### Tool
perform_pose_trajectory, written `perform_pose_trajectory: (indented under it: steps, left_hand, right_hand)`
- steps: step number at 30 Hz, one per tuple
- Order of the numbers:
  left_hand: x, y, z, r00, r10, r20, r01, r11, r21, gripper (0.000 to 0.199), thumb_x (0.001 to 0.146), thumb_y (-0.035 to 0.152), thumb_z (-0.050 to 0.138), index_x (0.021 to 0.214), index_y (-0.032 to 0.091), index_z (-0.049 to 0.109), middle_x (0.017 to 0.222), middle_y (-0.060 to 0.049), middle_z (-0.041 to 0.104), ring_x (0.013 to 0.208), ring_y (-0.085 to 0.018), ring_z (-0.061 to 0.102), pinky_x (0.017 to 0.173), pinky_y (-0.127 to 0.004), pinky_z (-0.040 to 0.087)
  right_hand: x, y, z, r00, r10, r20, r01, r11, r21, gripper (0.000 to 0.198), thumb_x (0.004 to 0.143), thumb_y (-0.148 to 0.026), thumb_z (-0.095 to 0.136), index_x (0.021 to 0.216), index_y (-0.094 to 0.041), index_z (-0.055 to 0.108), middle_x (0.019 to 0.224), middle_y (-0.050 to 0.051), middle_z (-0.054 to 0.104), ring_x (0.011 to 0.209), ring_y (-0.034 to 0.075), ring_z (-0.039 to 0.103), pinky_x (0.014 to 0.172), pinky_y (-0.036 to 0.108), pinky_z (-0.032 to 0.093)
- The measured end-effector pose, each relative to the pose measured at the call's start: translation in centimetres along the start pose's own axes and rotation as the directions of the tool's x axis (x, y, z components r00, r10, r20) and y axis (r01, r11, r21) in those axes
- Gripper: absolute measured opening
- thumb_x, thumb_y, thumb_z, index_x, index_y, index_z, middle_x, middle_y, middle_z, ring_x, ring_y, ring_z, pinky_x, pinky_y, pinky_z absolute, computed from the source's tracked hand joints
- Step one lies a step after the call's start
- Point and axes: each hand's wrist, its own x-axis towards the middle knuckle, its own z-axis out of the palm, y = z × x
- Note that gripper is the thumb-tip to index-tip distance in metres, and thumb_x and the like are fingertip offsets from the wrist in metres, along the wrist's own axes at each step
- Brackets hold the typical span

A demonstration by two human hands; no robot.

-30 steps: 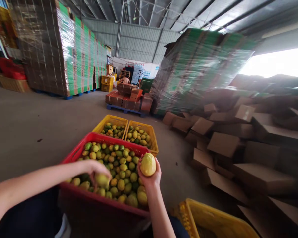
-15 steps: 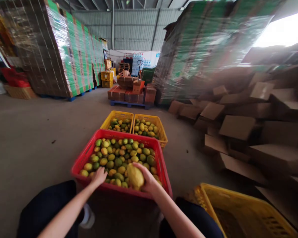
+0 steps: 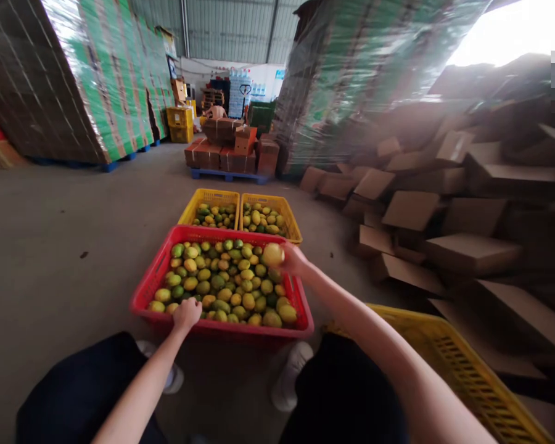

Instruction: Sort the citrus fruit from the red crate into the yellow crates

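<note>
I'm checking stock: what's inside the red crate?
Green and yellow fruit shows in the red crate; its floor and anything beneath the top layer are hidden.

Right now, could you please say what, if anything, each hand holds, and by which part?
The right hand holds a large, pale-yellow, rounded fruit by its right side; no held thing shows in the left hand.
</note>
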Motion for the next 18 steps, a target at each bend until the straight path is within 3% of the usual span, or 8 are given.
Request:
perform_pose_trajectory:
  steps: [2,4,7,9,12,14,16,18]
  left_hand:
    - [0.1,0.0,0.1,1.000,-0.009,0.002,0.009,1.000,-0.001,0.042,0.088,0.030,0.034,0.104,0.013,0.069,0.104,-0.020,0.069,0.100,-0.031,0.065,0.076,-0.036,0.048]
    - [0.2,0.1,0.1,1.000,-0.020,0.012,0.020,1.000,0.005,0.042,0.088,0.031,0.035,0.103,0.013,0.069,0.104,-0.020,0.069,0.100,-0.031,0.065,0.076,-0.036,0.048]
    - [0.3,0.1,0.1,0.999,-0.029,0.042,0.028,0.999,0.023,0.040,0.087,0.033,0.037,0.100,0.015,0.070,0.104,-0.019,0.069,0.099,-0.032,0.065,0.075,-0.037,0.048]
    - [0.4,0.0,0.0,0.997,-0.023,0.069,0.020,0.999,0.041,0.039,0.086,0.035,0.039,0.099,0.016,0.071,0.105,-0.019,0.069,0.100,-0.032,0.065,0.076,-0.038,0.048]
    - [0.8,-0.3,0.0,0.992,0.007,0.128,-0.016,0.997,0.070,0.038,0.086,0.036,0.041,0.100,0.017,0.070,0.107,-0.018,0.068,0.102,-0.033,0.064,0.077,-0.039,0.048]
    - [1.2,-0.5,0.0,0.982,0.042,0.185,-0.059,0.995,0.083,0.034,0.084,0.036,0.044,0.098,0.018,0.070,0.105,-0.016,0.069,0.100,-0.031,0.064,0.077,-0.037,0.048]
    - [1.9,-0.4,0.0,0.970,0.094,0.225,-0.116,0.989,0.088,0.030,0.083,0.032,0.048,0.099,0.018,0.069,0.105,-0.015,0.069,0.100,-0.029,0.064,0.079,-0.035,0.048]
    - [2.9,0.2,-0.1,0.960,0.169,0.223,-0.193,0.977,0.088,0.033,0.082,0.027,0.051,0.111,0.017,0.064,0.114,-0.014,0.065,0.105,-0.028,0.062,0.084,-0.034,0.047]
  right_hand:
    - [2.6,-2.5,0.1,0.993,0.063,-0.095,-0.068,0.996,-0.051,0.017,0.080,-0.023,0.053,0.063,-0.026,0.050,0.053,-0.005,0.053,0.054,0.012,0.060,0.052,0.025,0.052]
    - [3.1,-2.2,-0.5,0.979,0.125,-0.162,-0.139,0.987,-0.080,0.022,0.083,-0.022,0.048,0.061,-0.026,0.046,0.054,-0.005,0.053,0.054,0.010,0.059,0.057,0.023,0.051]
    - [0.1,2.7,-1.8,0.934,0.301,-0.190,-0.329,0.934,-0.136,0.022,0.085,-0.019,0.040,0.065,-0.023,0.048,0.061,-0.002,0.059,0.058,0.012,0.062,0.064,0.029,0.053]
    - [-2.7,6.5,-2.2,0.870,0.457,-0.183,-0.487,0.854,-0.185,0.018,0.083,-0.017,0.041,0.071,-0.018,0.055,0.067,0.004,0.064,0.061,0.016,0.065,0.064,0.036,0.053]
    - [-5.0,9.0,-1.9,0.787,0.604,-0.123,-0.615,0.754,-0.233,0.013,0.078,-0.013,0.047,0.080,-0.014,0.061,0.076,0.010,0.069,0.065,0.020,0.068,0.063,0.037,0.054]
    - [-4.6,7.9,-2.0,0.813,0.579,-0.054,-0.576,0.788,-0.219,0.015,0.077,-0.014,0.049,0.083,-0.016,0.063,0.082,0.008,0.071,0.070,0.019,0.069,0.065,0.035,0.054]
    - [-3.2,5.7,-2.9,0.895,0.446,-0.009,-0.442,0.884,-0.151,0.018,0.077,-0.013,0.048,0.083,-0.020,0.063,0.083,0.005,0.072,0.074,0.018,0.069,0.068,0.033,0.054]
    - [-1.9,3.6,-4.4,0.949,0.307,-0.072,-0.310,0.949,-0.047,0.019,0.075,-0.011,0.048,0.079,-0.022,0.063,0.077,0.003,0.072,0.071,0.018,0.068,0.066,0.031,0.054]
